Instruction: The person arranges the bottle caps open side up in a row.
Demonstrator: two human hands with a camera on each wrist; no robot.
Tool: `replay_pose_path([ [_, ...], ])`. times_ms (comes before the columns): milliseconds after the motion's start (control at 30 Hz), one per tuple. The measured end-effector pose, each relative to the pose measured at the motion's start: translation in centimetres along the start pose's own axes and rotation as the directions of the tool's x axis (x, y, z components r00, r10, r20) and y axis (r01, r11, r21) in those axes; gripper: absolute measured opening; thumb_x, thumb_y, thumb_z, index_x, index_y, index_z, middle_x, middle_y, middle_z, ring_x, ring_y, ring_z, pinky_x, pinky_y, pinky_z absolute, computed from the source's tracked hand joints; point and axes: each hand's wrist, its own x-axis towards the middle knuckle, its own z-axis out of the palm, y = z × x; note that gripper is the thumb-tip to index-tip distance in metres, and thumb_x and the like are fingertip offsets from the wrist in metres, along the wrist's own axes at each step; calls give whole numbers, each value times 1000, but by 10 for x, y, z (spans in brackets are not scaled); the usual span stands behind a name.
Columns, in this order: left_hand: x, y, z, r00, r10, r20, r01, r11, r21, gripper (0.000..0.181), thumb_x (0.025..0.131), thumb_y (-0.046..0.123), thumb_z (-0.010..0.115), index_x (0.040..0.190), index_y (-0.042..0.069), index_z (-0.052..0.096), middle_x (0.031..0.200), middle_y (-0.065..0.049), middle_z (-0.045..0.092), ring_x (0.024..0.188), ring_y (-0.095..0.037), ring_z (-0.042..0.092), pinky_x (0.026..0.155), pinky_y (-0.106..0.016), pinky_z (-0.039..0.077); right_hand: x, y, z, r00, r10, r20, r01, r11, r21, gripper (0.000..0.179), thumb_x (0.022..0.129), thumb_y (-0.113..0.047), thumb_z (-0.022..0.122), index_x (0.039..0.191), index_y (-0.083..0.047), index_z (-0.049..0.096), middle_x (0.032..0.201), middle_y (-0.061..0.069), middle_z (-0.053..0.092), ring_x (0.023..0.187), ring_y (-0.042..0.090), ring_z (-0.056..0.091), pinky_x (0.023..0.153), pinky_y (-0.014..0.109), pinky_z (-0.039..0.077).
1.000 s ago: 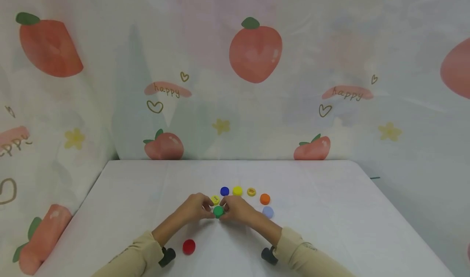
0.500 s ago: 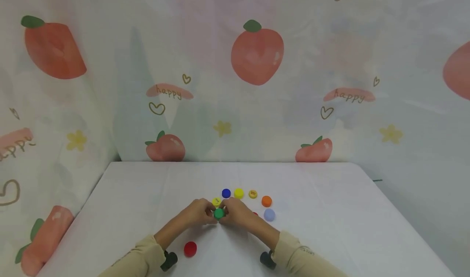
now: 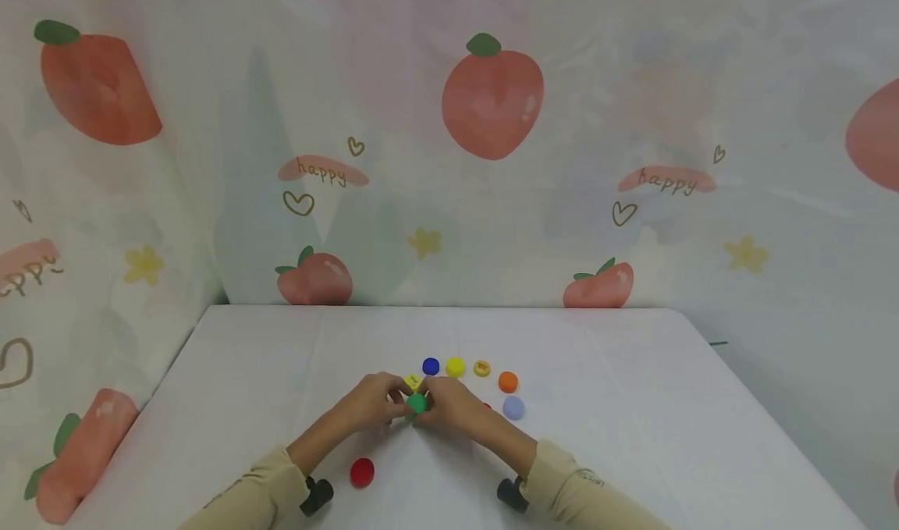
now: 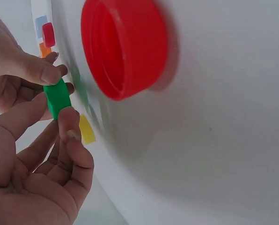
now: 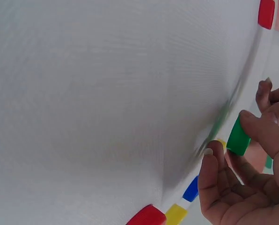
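A green bottle cap (image 3: 417, 403) is held just off the table between both hands, seen tilted in the left wrist view. My left hand (image 3: 374, 401) pinches it from the left with thumb and fingers. From the other side my right hand (image 3: 449, 403) grips the same cap (image 5: 238, 137), thumb on top and a finger beneath. Right behind the hands lies a yellow cap with a dark mark (image 3: 412, 382), partly covered by fingers. Nearer my left forearm a red cap (image 3: 361, 472) lies alone; the left wrist view shows its hollow inside.
Beyond the hands, caps curve in an arc on the white table (image 3: 618, 436): blue (image 3: 431, 367), yellow (image 3: 456, 368), gold (image 3: 481, 368), orange (image 3: 509, 382) and light blue (image 3: 513, 408). Another red cap (image 3: 488, 406) is mostly hidden behind my right wrist. A fruit-print curtain (image 3: 534, 225) hangs behind.
Both hands keep hold of the green cap, which shifts and tilts only slightly. The red cap by the right wrist shows a sliver more than a second ago. Other caps stay put.
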Motion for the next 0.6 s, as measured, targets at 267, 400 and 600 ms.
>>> replay_pose_path([
  [267,-6,-4,-2,1000,15,-11,-16,1000,-27,32,78,24,65,103,4,59,77,1,58,54,-12,55,51,-24,45,-4,-6,-1,999,-43,-3,43,999,34,30,74,-15,69,100,-8,55,83,-1,60,70,6,53,64,16,45],
  [400,-9,-6,-3,999,17,-32,-18,999,-34,35,78,28,64,102,4,60,78,2,59,52,-11,55,51,-24,44,-5,-9,-1,997,-83,-7,83,995,48,30,76,-14,67,102,-8,54,85,-1,61,72,5,55,65,15,45],
  [600,-12,-6,-6,999,21,-38,-25,994,-104,34,79,30,63,102,4,61,78,2,58,51,-13,55,52,-27,43,-6,-10,0,994,-110,-1,109,987,114,30,76,-14,67,101,-9,53,83,-3,61,70,3,55,63,14,45],
])
